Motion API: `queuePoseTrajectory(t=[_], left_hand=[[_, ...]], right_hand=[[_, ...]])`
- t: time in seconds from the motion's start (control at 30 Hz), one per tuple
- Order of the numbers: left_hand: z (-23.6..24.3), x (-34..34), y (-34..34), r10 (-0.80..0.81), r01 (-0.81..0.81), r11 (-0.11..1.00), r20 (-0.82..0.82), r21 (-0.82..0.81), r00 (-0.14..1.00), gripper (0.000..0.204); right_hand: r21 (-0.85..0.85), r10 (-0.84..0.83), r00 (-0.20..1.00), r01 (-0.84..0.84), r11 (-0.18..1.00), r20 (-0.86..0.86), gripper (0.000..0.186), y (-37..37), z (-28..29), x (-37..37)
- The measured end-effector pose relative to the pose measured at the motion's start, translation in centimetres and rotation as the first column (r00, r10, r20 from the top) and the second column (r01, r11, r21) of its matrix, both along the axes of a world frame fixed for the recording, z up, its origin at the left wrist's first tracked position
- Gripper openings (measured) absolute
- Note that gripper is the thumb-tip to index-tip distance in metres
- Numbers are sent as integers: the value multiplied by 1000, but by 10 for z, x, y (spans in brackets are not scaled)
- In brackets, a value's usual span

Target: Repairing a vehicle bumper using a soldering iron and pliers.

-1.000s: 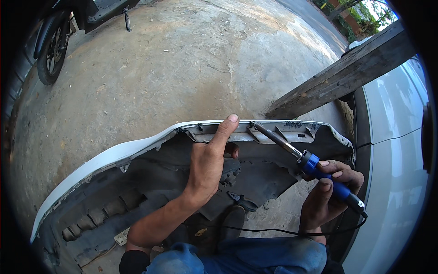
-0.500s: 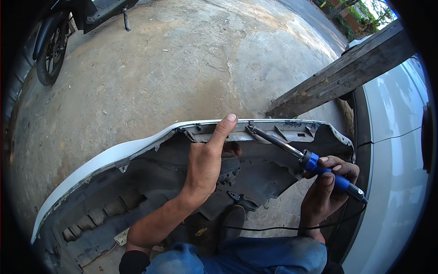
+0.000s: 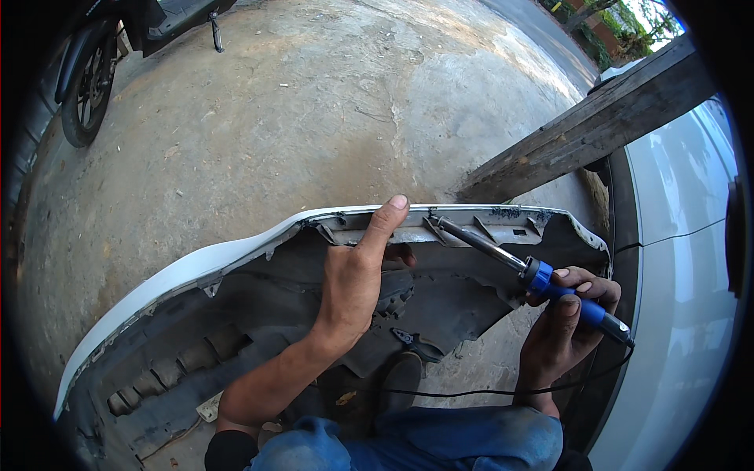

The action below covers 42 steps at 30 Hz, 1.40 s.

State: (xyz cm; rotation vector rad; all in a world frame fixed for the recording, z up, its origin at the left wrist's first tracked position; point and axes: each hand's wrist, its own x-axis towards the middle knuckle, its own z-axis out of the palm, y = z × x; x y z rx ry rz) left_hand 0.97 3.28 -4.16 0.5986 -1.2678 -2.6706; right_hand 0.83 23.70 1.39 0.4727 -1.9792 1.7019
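My left hand [image 3: 353,286] grips the inner edge of a white car bumper [image 3: 181,279], thumb on top and fingers curled beneath. My right hand [image 3: 573,322] is closed around a soldering iron [image 3: 495,253] with a blue handle and long steel shaft. Its tip touches, or nearly touches, the grey inner lip of the bumper just right of my left thumb, beside dark rough marks [image 3: 505,212]. A black cord [image 3: 471,392] runs from the handle across my jeans. Black-handled pliers [image 3: 416,345] lie below the hands, by my shoe [image 3: 400,385].
A weathered wooden post [image 3: 581,125] slants up behind the bumper. A light-coloured car body [image 3: 675,306] stands close at the right. At the upper left a parked scooter [image 3: 86,94] rests on the stained concrete floor [image 3: 275,118]. Trees [image 3: 597,31] show beyond a road.
Over the last second my left hand has shifted very slightly left. The iron's handle has tilted and moved a little with my right hand, while its tip stays at the bumper's lip.
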Motion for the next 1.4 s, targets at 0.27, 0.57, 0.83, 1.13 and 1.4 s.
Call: queuePoseTrajectory(t=[0.27,0.57,0.83,1.13,1.4], left_hand=[[-2,0,0,1,-1,1000,-3,-11,1000,33],[-1,0,1,15,-15,1000,-2,-7,1000,39],[-3,-1,1,26,-26,1000,-4,0,1000,38],[-4,0,-1,-11,11,1000,13,-21,1000,34],[-4,0,-1,-10,10,1000,10,-18,1000,35]], right_hand=[[16,6,1000,-6,1000,9,42,2,-2,0],[0,9,1000,-9,1000,8,42,1,-1,0],[9,9,1000,-9,1000,10,43,1,-3,1],[-27,30,1000,-30,999,4,42,-4,-4,-3],[-69,1,1000,0,998,21,40,-1,-8,-5]])
